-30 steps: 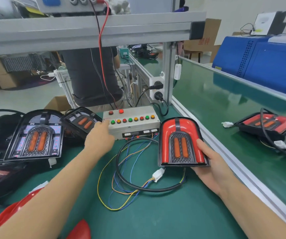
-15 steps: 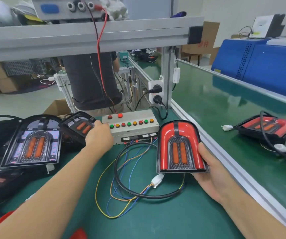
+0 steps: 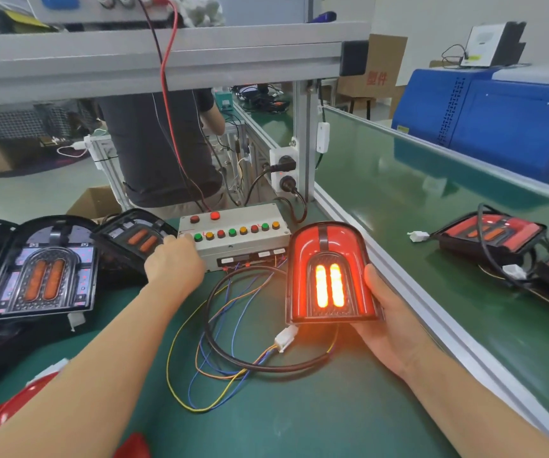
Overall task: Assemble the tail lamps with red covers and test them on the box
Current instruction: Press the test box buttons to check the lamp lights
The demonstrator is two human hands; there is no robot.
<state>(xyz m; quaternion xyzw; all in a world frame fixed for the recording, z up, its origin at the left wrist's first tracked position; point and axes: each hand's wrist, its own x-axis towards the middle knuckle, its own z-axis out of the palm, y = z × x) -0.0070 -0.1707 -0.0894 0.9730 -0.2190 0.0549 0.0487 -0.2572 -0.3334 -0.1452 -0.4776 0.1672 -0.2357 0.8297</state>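
Left hand (image 3: 173, 263) reaching forward, knuckles up; right hand (image 3: 390, 320) cupped, thumb up.

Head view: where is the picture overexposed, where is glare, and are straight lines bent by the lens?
Head view: the two lit strips of the tail lamp held by the right hand blow out to near white; its glow tints the green mat below; the conveyor belt carries pale reflections; the aluminium beam above bows slightly, typical of a wide angle.

Tail lamp (image 3: 331, 276) held in right hand (image 3: 389, 319) now lit, two centre strips glowing bright orange, were dark before; left hand (image 3: 174, 262) reached further onto test box (image 3: 233, 239) left edge.
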